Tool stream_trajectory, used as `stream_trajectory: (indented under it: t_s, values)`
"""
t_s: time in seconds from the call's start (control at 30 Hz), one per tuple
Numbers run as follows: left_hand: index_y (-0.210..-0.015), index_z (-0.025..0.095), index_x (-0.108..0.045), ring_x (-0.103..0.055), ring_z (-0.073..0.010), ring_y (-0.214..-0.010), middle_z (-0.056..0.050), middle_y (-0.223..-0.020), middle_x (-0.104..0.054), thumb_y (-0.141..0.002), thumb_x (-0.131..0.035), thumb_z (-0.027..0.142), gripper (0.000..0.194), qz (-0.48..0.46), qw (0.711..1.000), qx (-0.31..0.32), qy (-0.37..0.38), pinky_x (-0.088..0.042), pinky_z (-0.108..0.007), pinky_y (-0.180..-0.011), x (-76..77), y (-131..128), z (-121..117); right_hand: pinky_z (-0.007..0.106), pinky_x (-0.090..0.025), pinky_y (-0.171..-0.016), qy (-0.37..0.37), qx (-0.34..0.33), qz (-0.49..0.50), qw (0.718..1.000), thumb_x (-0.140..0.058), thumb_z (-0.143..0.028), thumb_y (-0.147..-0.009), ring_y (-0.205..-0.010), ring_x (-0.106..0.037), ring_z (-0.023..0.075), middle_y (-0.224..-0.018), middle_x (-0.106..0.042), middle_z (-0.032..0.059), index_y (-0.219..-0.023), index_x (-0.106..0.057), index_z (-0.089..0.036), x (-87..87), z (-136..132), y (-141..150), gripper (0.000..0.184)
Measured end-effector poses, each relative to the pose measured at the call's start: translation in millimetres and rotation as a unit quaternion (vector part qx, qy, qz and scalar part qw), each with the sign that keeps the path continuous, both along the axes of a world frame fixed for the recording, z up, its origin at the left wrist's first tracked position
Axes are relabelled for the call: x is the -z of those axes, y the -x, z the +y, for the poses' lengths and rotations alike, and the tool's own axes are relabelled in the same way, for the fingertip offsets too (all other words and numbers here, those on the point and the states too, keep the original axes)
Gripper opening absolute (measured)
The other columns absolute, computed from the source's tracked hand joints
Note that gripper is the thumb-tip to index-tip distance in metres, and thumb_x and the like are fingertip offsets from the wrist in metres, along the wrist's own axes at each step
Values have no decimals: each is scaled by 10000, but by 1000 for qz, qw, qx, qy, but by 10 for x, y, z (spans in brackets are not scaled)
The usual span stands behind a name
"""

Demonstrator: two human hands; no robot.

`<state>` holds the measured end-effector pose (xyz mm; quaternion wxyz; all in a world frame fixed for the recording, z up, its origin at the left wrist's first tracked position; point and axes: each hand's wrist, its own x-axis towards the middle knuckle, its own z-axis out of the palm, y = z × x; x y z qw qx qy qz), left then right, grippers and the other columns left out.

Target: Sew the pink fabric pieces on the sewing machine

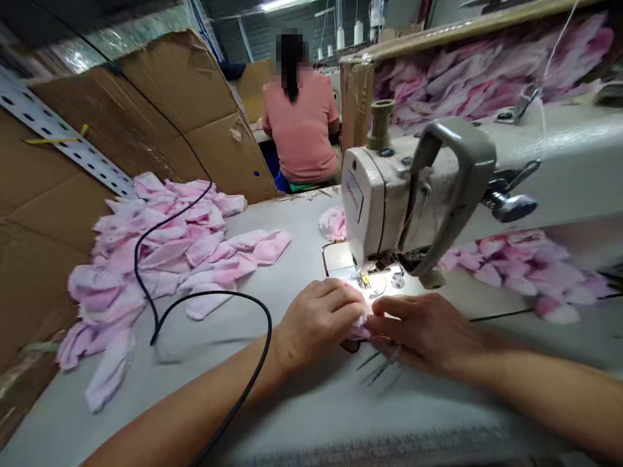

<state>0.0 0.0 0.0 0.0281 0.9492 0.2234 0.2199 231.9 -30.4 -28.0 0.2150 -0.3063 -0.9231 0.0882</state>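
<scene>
At the sewing machine's (370, 201) needle area, my left hand (318, 321) is closed on a small pink-and-white fabric piece (361, 319), pressing it down on the lit plate. My right hand (428, 331) is curled just right of it, its fingertips at the fabric's edge. From beneath the right hand stick out thin pointed metal blades, like small scissors (384, 368); their handles are hidden in the palm. The fabric's far end lies close to the presser foot (366, 280), partly covered by my left fingers.
A heap of pink-and-white fabric pieces (160, 240) covers the table's left side. A black cable (207, 295) loops over my left forearm. More pieces lie behind the needle (333, 224) and under the machine arm (530, 266). A person (302, 130) sits beyond the cardboard (160, 110).
</scene>
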Motion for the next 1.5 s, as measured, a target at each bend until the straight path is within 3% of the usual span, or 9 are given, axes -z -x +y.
stream_trajectory:
  t_s: [0.2,0.37,0.53,0.63,0.77,1.0,1.2,1.37,1.5]
  values:
    - [-943,184,-589,-557,-185,-1072,-26,-1098,-657,-977,-450,204,145,45,999,-15,22,-458,-329,-903,-83,-37,-35,305,-352,-551,-15,7,-18,1000,-366,-286,-1030,-714,-576,154,-1129,-597,-2,-1076,-626,-254,-49,-9,21,266]
    - [-968,174,-548,-549,-203,-1111,-64,-1076,-643,-905,-487,155,90,21,996,-23,80,-433,-366,-977,-62,-44,-65,316,-442,-591,-27,3,-7,1000,-335,-283,-1042,-819,-624,156,-1425,-453,-6,-1034,-647,-240,-105,-25,26,315]
    - [-1050,167,-516,-527,-207,-1167,-81,-1163,-613,-738,-488,23,345,12,993,-27,110,-396,-375,-1004,-82,27,-49,331,-477,-596,-42,-1,-14,999,-371,-237,-1011,-840,-649,188,-1307,-575,11,-1165,-580,-212,-92,-17,35,261]
    - [-1145,173,-504,-500,-224,-1212,-71,-1189,-613,-731,-513,15,443,51,994,-54,85,-373,-387,-984,-125,107,6,337,-495,-629,-29,-4,-21,999,-389,-225,-998,-897,-654,201,-1323,-566,16,-1145,-565,-208,-84,-8,34,229]
    - [-1106,199,-536,-499,-211,-1189,-35,-1151,-621,-829,-540,41,319,73,994,-47,72,-395,-368,-983,-122,175,116,335,-494,-628,-13,-5,-19,1000,-403,-224,-990,-906,-659,196,-1355,-544,-1,-1179,-539,-233,-75,1,29,232]
    - [-933,152,-546,-519,-201,-1099,-95,-1119,-556,-888,-497,71,105,14,993,-12,119,-500,-318,-919,-84,171,201,345,-482,-622,-3,-4,-13,1000,-401,-238,-990,-864,-666,202,-1368,-532,-38,-1158,-535,-274,-46,13,19,218]
    - [-891,140,-566,-544,-184,-933,-72,-919,-592,-970,-462,184,138,-12,998,28,53,-505,-327,-879,-103,126,193,321,-470,-605,7,0,-18,1000,-396,-270,-1002,-804,-661,183,-1394,-505,-60,-1086,-582,-281,-66,21,10,203]
    - [-948,125,-567,-526,-188,-950,-76,-936,-609,-966,-494,218,120,-17,998,52,11,-488,-333,-940,-127,87,183,307,-448,-563,21,13,-22,999,-386,-317,-1001,-736,-656,180,-1458,-436,-23,-1015,-621,-271,-123,33,7,240]
    - [-877,147,-572,-532,-184,-920,-60,-919,-627,-947,-553,263,137,16,999,28,-5,-505,-298,-856,-127,101,158,309,-470,-594,52,13,-30,998,-461,-308,-947,-778,-665,203,-1476,-412,-11,-993,-623,-266,-136,47,3,174]
